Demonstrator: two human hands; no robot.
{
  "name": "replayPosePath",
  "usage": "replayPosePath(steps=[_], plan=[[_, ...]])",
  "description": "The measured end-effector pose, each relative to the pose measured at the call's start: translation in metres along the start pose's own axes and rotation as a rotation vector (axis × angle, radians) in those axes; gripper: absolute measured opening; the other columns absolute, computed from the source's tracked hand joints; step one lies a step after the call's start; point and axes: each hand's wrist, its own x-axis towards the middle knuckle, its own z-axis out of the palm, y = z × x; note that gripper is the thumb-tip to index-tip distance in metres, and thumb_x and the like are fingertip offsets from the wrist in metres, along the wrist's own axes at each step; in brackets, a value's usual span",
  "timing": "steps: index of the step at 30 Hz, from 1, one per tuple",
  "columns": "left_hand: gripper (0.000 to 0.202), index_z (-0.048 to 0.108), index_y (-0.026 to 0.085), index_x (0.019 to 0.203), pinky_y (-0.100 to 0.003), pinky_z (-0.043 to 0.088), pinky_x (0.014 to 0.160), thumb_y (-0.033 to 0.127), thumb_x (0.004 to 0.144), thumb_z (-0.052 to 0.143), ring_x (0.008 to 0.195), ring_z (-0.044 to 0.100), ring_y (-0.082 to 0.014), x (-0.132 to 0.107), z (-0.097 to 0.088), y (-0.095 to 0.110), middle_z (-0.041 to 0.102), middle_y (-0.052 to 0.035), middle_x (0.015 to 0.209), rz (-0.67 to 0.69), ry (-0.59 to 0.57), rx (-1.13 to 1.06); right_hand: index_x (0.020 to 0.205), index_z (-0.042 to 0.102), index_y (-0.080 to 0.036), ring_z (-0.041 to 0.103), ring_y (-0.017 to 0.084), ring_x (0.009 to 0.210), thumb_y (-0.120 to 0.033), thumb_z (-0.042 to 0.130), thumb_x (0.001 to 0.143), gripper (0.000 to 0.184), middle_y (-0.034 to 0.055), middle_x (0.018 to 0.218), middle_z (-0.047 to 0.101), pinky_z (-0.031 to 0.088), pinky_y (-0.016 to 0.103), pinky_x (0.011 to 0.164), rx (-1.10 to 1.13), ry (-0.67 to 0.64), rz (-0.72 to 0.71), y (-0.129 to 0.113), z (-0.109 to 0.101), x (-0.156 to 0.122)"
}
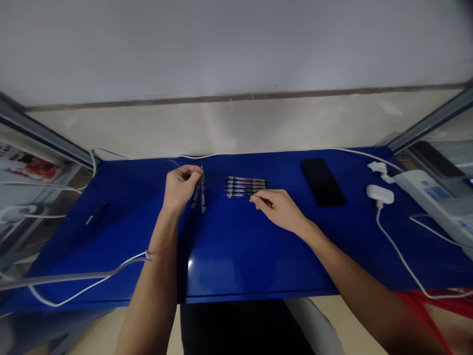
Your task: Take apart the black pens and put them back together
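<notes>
My left hand (181,186) is closed in a pinch at the upper end of a pen (203,197), which points toward the front edge of the blue table. Beside it another pen (195,198) lies at a slant, partly behind the first. Several clear-barrelled pens (244,185) with dark grips lie side by side, crosswise, in the middle. My right hand (279,209) has its fingers curled together at the right end of the lowest pen (238,195) in this row. That end is hidden by the fingertips.
A black phone (323,181) lies to the right on the blue table (236,246). Beyond it are a white charger (380,194) with its cable and a white device (430,192). A dark pen-like item (96,212) lies at left. A white cable (88,283) runs across the front left.
</notes>
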Motion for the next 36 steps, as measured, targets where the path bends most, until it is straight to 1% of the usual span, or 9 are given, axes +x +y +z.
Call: replayPosePath(steps=[4,10,14,21,24,27,29,32,36], plan=[[0.019,0.075,0.015,0.081,-0.024,0.042,0.057,0.031,0.077,0.065,0.059,0.056,-0.0134,0.001,0.001,-0.009,0.067,-0.0034,0.069,0.052,-0.01,0.197,0.082,0.069,-0.021,0.058,0.014,0.061,-0.036,0.048,0.1,0.032,0.0016,0.074,0.068,0.037,0.028,0.057,-0.027,-0.01,-0.011,-0.001,-0.001,0.0],[0.026,0.076,0.014,0.087,-0.025,0.043,0.06,0.037,0.08,0.066,0.06,0.058,-0.0138,0.004,0.003,-0.018,0.069,-0.0043,0.072,0.067,0.071,0.272,0.078,0.067,-0.021,0.054,0.014,0.059,-0.036,0.047,0.101,0.034,0.0007,0.068,0.064,0.035,0.029,0.057,-0.079,-0.032,-0.045,-0.003,-0.001,0.0],[0.025,0.076,0.016,0.084,-0.025,0.041,0.058,0.039,0.08,0.068,0.057,0.056,-0.0137,0.005,0.003,-0.021,0.068,-0.0031,0.068,0.055,0.122,0.323,0.082,0.069,-0.021,0.057,0.015,0.061,-0.036,0.046,0.101,0.034,0.0016,0.071,0.066,0.036,0.029,0.058,-0.097,-0.045,-0.054,-0.003,0.0,0.001],[0.018,0.074,0.018,0.084,-0.027,0.04,0.061,0.033,0.081,0.067,0.061,0.059,-0.0155,0.003,0.006,-0.022,0.068,-0.0023,0.068,0.105,0.085,0.452,0.085,0.071,-0.021,0.061,0.016,0.066,-0.036,0.046,0.101,0.033,0.0032,0.077,0.069,0.038,0.03,0.06,-0.144,-0.065,-0.061,0.001,0.003,0.001],[0.018,0.073,0.018,0.085,-0.027,0.039,0.061,0.035,0.081,0.067,0.061,0.056,-0.0154,0.002,0.003,-0.019,0.066,-0.0018,0.069,0.122,0.073,0.454,0.085,0.071,-0.022,0.062,0.017,0.068,-0.036,0.047,0.101,0.032,0.0036,0.078,0.07,0.039,0.031,0.06,-0.137,-0.063,-0.062,0.002,0.003,0.0],[0.021,0.073,0.02,0.083,-0.028,0.038,0.062,0.04,0.077,0.073,0.064,0.055,-0.0159,0.003,-0.004,-0.016,0.064,-0.0022,0.072,0.161,0.003,0.502,0.085,0.071,-0.022,0.062,0.017,0.067,-0.036,0.048,0.101,0.032,0.0037,0.079,0.07,0.039,0.031,0.059,-0.14,-0.062,-0.057,0.001,0.002,0.0],[0.025,0.073,0.02,0.085,-0.028,0.037,0.062,0.042,0.072,0.078,0.066,0.055,-0.0165,0.004,-0.01,-0.016,0.064,-0.0024,0.075,0.172,-0.096,0.544,0.085,0.071,-0.021,0.062,0.017,0.067,-0.036,0.048,0.101,0.032,0.0036,0.079,0.07,0.039,0.031,0.059,-0.14,-0.063,-0.054,0.001,0.001,0.0],[0.036,0.071,0.021,0.092,-0.027,0.038,0.061,0.042,0.066,0.084,0.066,0.054,-0.0159,0.006,-0.018,-0.02,0.063,-0.0018,0.079,0.137,-0.237,0.567,0.084,0.071,-0.021,0.061,0.016,0.065,-0.037,0.047,0.101,0.033,0.0034,0.077,0.07,0.039,0.03,0.057,-0.145,-0.064,-0.051,0.001,0.0,0.0],[0.045,0.067,0.022,0.1,-0.026,0.041,0.064,0.041,0.063,0.085,0.071,0.056,-0.0163,0.008,-0.022,-0.026,0.062,-0.002,0.086,0.114,-0.252,0.601,0.084,0.071,-0.021,0.061,0.016,0.066,-0.037,0.047,0.101,0.034,0.0032,0.077,0.07,0.039,0.029,0.058,-0.166,-0.067,-0.044,0.001,0.0,0.0]])
